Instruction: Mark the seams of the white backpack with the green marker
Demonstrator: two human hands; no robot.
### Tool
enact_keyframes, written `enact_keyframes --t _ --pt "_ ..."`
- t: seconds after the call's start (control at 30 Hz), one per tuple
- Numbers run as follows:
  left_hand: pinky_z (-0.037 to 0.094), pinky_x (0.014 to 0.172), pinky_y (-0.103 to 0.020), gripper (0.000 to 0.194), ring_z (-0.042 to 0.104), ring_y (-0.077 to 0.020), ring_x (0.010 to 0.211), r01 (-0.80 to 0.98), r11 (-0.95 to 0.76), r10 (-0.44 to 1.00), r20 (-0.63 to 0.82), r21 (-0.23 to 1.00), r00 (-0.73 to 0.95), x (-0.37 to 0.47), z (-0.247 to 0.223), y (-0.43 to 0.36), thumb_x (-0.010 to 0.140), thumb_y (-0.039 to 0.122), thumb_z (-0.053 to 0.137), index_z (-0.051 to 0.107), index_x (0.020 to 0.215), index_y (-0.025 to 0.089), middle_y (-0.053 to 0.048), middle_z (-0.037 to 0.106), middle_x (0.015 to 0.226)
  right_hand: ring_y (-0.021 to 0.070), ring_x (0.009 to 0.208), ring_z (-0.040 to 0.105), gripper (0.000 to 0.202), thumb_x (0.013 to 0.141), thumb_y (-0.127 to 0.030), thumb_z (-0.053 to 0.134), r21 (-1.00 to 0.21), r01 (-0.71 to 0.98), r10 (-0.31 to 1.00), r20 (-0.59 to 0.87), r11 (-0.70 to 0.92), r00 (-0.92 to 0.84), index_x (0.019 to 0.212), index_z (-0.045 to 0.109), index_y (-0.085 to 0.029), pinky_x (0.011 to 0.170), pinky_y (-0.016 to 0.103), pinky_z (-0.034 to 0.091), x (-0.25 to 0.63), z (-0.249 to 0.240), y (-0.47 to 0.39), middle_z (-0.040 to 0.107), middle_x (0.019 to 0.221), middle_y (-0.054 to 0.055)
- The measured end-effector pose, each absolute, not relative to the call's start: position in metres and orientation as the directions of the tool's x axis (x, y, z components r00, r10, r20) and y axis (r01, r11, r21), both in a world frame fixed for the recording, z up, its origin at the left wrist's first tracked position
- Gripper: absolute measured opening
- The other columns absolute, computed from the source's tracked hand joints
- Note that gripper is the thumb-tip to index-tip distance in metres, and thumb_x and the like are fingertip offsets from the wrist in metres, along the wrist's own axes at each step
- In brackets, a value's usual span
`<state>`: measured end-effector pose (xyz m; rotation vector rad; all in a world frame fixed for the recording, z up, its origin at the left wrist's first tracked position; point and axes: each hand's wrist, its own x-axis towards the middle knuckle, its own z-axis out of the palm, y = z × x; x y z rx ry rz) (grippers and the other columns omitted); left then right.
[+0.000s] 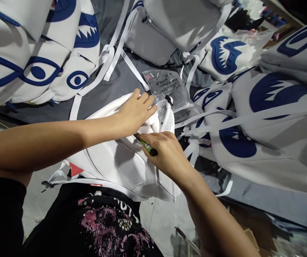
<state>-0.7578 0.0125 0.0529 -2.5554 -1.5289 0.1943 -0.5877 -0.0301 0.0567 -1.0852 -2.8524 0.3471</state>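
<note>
A white backpack point(130, 162) with dotted mesh back padding lies tilted at the table's near edge, against my body. My left hand point(137, 110) has its fingers curled over the pack's upper part, gripping the white fabric beside a rolled strap. In my right hand point(166, 150) is a small green tool with a black end point(148, 145). Its dark tip points at the fabric just below my left hand, and its exact kind is partly hidden by my fingers. A black cord lock point(169, 100) sits at the pack's top right corner.
White backpacks with blue eyes and teeth point(39, 71) are heaped at the left; more such packs point(276, 125) lie at the right. Grey-white packs point(166, 32) stand at the back. A clear plastic bag point(166, 87) rests behind my hands. Loose white straps point(134, 69) cross the dark tabletop.
</note>
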Motion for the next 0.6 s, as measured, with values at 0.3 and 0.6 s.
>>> enact_keyframes --t 0.3,0.6 --pt "0.029 0.116 -0.049 0.070 0.043 -0.0331 0.135 0.850 -0.473 0.874 -0.001 -0.230 0.486 -0.758 0.052 0.013 0.088 0.033 0.063 0.037 0.152 0.020 -0.011 0.042 0.155 0.0258 0.096 0.073 0.018 0.088 -0.016 0.065 -0.206 0.688 0.684 -0.101 0.696 -0.723 0.103 0.071 -0.023 0.083 0.041 0.043 -0.592 0.064 -0.030 0.079 0.104 0.005" --pt "0.029 0.114 -0.049 0.069 0.045 -0.0350 0.132 0.852 -0.483 0.866 0.033 -0.200 0.499 -0.759 0.052 0.011 0.086 0.028 0.064 0.042 0.150 0.016 -0.016 0.044 0.152 0.0243 0.100 0.072 0.021 0.093 -0.018 0.061 -0.195 0.732 0.712 -0.170 0.653 -0.681 0.110 0.071 -0.023 0.087 0.039 0.042 -0.596 0.071 -0.033 0.078 0.111 0.004"
